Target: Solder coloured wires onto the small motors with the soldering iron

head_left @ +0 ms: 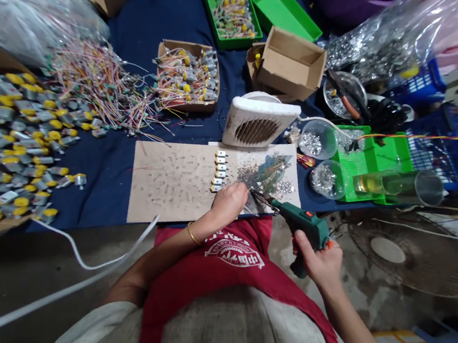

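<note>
My right hand (322, 260) is wrapped round the handle of a green soldering gun (304, 220), whose tip points left over the front edge of a cardboard sheet (172, 187). Close to that tip, my left hand (233, 200) has its fingers pinched together. Whatever they hold is too small and too hidden to name. A short row of small motors (219, 168) with yellow ends lies on the sheet just beyond my left hand. Dark scraps and silvery bits (269, 175) litter the sheet's right end.
Loose motors (5, 149) fill the left side, beside tangled wires (93, 82). Behind the sheet are a box of wired motors (188, 79) and a white vented fan unit (262, 120). Tubs of metal parts (324, 177) and a green basket (391, 151) stand right; a floor fan (414, 254) is below.
</note>
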`<state>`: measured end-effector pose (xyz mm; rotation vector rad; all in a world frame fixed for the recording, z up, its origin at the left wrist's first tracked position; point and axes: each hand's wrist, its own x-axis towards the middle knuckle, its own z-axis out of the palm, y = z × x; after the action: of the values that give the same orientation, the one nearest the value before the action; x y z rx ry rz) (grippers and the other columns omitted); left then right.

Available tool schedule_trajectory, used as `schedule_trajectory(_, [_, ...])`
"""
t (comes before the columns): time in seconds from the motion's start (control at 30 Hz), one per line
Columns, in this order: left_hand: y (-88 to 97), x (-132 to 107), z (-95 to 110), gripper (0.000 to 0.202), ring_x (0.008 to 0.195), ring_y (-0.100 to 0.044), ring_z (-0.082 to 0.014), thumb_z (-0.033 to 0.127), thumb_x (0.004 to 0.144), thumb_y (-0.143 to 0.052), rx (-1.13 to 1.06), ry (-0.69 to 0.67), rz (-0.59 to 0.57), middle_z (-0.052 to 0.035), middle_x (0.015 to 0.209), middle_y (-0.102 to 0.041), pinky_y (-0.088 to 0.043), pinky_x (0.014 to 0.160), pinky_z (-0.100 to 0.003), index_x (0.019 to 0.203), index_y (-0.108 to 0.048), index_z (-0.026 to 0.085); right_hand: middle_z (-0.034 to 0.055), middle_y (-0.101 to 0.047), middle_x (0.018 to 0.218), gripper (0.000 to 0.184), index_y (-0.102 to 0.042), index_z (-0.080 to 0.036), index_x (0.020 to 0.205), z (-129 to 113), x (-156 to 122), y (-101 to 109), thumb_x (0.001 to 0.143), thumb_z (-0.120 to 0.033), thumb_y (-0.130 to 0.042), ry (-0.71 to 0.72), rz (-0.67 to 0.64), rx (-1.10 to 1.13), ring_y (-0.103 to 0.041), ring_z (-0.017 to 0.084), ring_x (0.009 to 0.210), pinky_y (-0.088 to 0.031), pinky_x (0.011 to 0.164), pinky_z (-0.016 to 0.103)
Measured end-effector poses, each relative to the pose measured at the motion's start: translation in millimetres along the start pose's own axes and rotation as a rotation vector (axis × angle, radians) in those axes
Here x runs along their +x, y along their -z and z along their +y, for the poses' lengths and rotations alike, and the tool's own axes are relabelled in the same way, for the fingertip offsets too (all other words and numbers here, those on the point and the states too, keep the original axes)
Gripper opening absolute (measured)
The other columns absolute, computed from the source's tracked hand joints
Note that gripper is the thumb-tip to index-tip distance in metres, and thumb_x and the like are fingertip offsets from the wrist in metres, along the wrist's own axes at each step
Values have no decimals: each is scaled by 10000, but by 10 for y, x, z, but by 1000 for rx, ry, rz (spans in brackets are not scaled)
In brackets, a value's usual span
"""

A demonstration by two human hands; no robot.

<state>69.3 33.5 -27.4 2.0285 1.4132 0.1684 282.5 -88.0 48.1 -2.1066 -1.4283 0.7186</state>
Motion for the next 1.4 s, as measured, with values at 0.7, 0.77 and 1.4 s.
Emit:
schedule_trajectory(0.7, [41, 0, 22, 233, 956, -705, -251, 223, 1042, -456, 10, 14, -60, -122, 1019, -734, -526, 853, -342, 1044, -667, 125, 51, -635, 550, 513, -592, -226, 539, -235, 110, 26, 926, -562, -581, 237, 7, -166, -654, 208, 555, -520, 587, 297])
schedule_trajectory(0.77, [41, -1, 21, 231, 955, -705, -251, 225, 1041, -459, 8, 13, -60, -123, 1020, -734, -527, 847, -339, 1047, -667, 124, 54, -654, 585, 454, -633, -217, 598, -344, 133, 31, 937, -515, -584, 267, 6, -166, -674, 212, 588, -530, 603, 290])
schedule_trajectory(1.4, [108, -15, 58, 228, 944, -707, -254, 193, 1037, -451, 26, 7, -61, -146, 1008, -732, -541, 845, -347, 1036, -664, 110, 28, -587, 480, 526, -579, -229, 530, -388, 12, 39, 920, -582, -571, 221, 70, -149, -585, 178, 468, -473, 507, 281])
